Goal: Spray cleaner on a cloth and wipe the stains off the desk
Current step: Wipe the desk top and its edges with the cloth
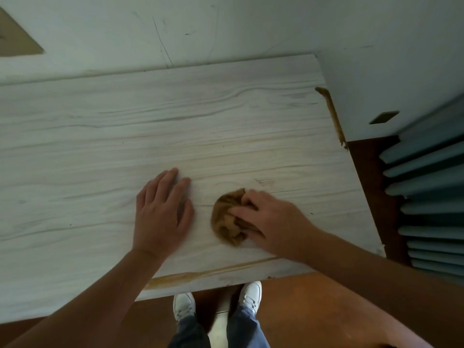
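Note:
A crumpled brown cloth (226,219) lies on the pale wood-grain desk (125,126), near its front right part. My right hand (273,222) presses on the cloth from the right, fingers curled into its folds. My left hand (160,212) rests flat on the desk just left of the cloth, fingers apart, holding nothing. A faint patch of dark pen-like marks (265,182) shows on the desk just beyond my right hand. No spray bottle is in view.
The desk stands against a white wall (226,26). Brownish worn strips run along the desk's right edge (334,116) and front edge (200,273). A grey-blue ribbed radiator (426,197) stands to the right. My white shoes (184,306) are on the brown floor below.

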`<state>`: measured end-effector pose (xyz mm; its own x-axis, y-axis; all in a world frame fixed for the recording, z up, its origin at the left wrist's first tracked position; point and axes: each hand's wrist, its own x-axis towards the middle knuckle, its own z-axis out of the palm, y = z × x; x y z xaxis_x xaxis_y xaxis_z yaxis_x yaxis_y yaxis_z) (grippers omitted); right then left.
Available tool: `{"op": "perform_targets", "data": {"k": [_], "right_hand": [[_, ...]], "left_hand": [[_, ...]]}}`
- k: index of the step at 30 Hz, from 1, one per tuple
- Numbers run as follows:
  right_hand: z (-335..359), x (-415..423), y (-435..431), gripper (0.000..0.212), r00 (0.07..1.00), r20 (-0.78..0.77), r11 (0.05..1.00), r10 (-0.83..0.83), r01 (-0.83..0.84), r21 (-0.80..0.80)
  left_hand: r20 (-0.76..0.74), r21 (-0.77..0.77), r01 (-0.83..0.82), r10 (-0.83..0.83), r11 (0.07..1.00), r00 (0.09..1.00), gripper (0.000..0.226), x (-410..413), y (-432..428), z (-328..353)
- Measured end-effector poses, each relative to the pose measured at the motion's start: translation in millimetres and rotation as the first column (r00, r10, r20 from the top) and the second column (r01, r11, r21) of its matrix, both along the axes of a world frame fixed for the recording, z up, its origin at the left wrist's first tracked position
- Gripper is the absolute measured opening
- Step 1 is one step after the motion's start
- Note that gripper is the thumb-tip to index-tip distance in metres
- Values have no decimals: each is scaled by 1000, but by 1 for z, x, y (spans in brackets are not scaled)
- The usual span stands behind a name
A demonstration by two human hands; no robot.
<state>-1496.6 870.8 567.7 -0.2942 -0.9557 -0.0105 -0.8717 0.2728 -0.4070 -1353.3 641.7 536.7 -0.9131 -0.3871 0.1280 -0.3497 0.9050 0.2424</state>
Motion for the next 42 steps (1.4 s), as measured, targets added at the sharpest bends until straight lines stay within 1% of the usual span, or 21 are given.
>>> {"op": "perform_targets", "data": {"k": [2,4,6,8,9,10,12,15,18,20,22,24,27,29,30,32,34,36,38,40,42], "right_hand": [[-1,-33,-5,40,993,-28,994,-111,111,-15],[-4,-78,-16,40,951,-84,954,-299,297,-30],[-7,-121,-35,41,851,-145,861,-505,509,-13],[-5,-142,-64,43,710,-188,724,-678,690,-4],[-4,-142,-80,43,654,-198,668,-730,745,0],[-4,-133,-95,42,641,-193,652,-743,758,8],[-8,-98,-114,38,732,-150,742,-664,671,-12],[-12,-23,-101,35,908,-133,918,-396,392,-56],[-6,20,-51,39,982,-58,983,-182,180,-31],[-4,15,-21,43,991,-22,991,-132,132,-11],[-2,-16,-5,41,976,-46,978,-211,211,-10],[-2,-58,0,39,915,-102,920,-391,393,-2],[-2,-103,-8,44,709,-145,715,-690,699,15],[-2,-94,-23,44,597,-153,602,-788,798,11],[-3,-78,-31,43,597,-146,603,-789,798,7],[-5,-35,-41,41,707,-92,711,-701,703,-16],[-7,11,-36,43,856,-43,858,-514,513,-33],[-6,41,-21,46,944,8,944,-330,330,-15],[-2,47,-7,48,948,112,954,-298,300,0],[4,40,0,47,901,193,916,-388,400,-22],[14,28,2,46,823,275,846,-497,530,-58]], "left_hand": [[-8,-9,-1,1,1000,1000,49,0,0,0],[-8,-12,-3,3,1000,1000,49,-1,0,-1],[-6,-12,0,0,1000,1000,49,-1,-1,-1],[-9,-13,1,-1,1000,1000,49,0,-1,-2],[-11,-12,1,-2,1000,1000,48,0,-1,-2],[-12,-11,0,-1,1000,1000,48,0,-1,-2],[-7,-6,-3,3,1000,1000,48,0,-1,-1],[5,1,-3,3,1000,1000,50,-1,0,-1],[12,6,2,-2,1000,1000,51,-1,0,0],[-1,14,-1,1,1000,1000,49,-1,0,1],[-13,14,-6,6,1000,1000,47,-1,0,1],[-16,11,-8,8,1000,1000,47,-1,0,0],[-16,9,-9,9,1000,1000,47,-1,1,1],[-8,13,-11,11,1000,1000,48,-1,1,1],[-4,15,-12,12,1000,1000,49,-1,1,1],[4,16,-16,16,1000,1000,49,-1,1,2],[15,22,-16,16,1000,1000,50,-1,2,4],[26,33,-19,18,999,1000,50,-1,3,5],[29,34,-15,14,999,999,50,-1,3,6],[23,36,-11,10,999,1000,50,0,3,6],[24,39,-14,13,999,1000,49,0,3,6]]}}
